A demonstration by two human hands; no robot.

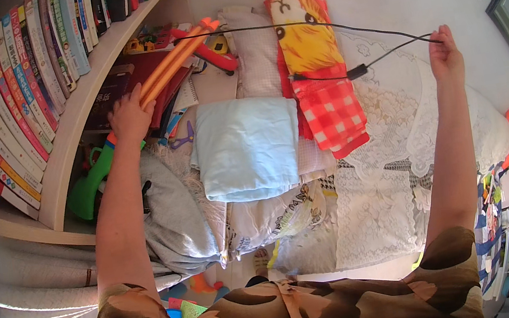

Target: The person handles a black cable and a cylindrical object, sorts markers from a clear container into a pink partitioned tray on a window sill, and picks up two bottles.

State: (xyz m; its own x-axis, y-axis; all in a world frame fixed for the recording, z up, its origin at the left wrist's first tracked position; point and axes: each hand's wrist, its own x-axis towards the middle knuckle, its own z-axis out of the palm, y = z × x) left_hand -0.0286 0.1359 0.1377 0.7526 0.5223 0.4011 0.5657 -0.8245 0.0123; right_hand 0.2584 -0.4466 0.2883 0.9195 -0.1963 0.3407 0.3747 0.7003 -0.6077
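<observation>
Fingers (141, 97) of the left hand (129, 118), at the left of the frame, look closed around the lower ends of two orange rods (177, 60). These rods lie side by side and point to the upper middle. At the upper right, the fingers of the right hand (445, 55) are together and seem clamped on a bend of the black cord (235, 30). From there one run of the cord goes across the upper part of the frame to the rod tips; whether it is joined to them, I cannot tell. The other run comes back to a small black cylinder (357, 71), over the folded red and yellow blanket (311, 42).

The step in hand, as I judge it, is the spreading of the cord between both hands. To do it well, the left hand should hold both rods as one bundle, so that neither slides out. The right hand should pull gently, with even tension, and lift the cylinder clear of the blanket so it does not catch. It is wise also to avoid the wooden shelf (61, 184) close by the left forearm, and not to disturb the folded light blue cloth (246, 150) below.
</observation>
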